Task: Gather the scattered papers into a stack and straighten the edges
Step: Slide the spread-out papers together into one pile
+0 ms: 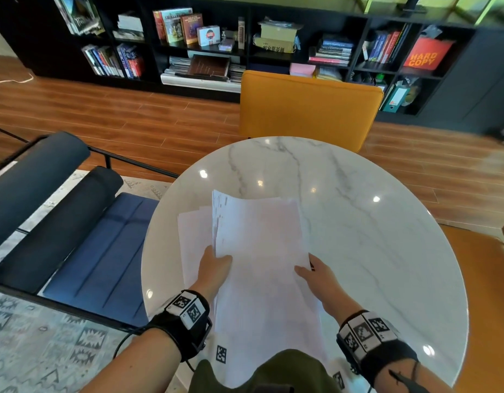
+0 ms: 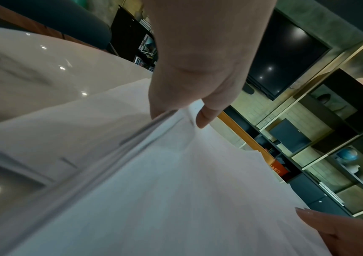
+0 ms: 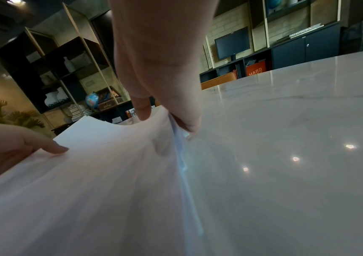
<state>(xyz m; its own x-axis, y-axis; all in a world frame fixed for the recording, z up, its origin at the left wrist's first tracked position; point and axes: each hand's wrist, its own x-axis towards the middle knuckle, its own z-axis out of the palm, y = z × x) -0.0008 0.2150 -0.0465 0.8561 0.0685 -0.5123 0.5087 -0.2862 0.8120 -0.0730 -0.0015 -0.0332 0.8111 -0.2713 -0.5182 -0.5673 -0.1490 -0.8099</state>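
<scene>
Paper stack (image 1: 262,251) between hands: left hand (image 1: 214,268), right hand (image 1: 316,275) pinch side edges.

Bright, even daylight in the head view; small round glints of ceiling lamps scattered across the glossy table (image 1: 358,222). Strong wide-angle bending toward the frame edges, bookshelf (image 1: 245,38) lines curved. Dimmer, grainier in both wrist views, with papers (image 2: 154,190) near the lens smeared and out of focus.

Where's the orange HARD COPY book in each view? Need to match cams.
Head: HARD COPY book, top right, in the bookshelf.
Left wrist: right of centre, partly hidden behind the paper stack.
Right wrist: upper right, beyond the table's far edge.
Shared landmark: marble table.
</scene>
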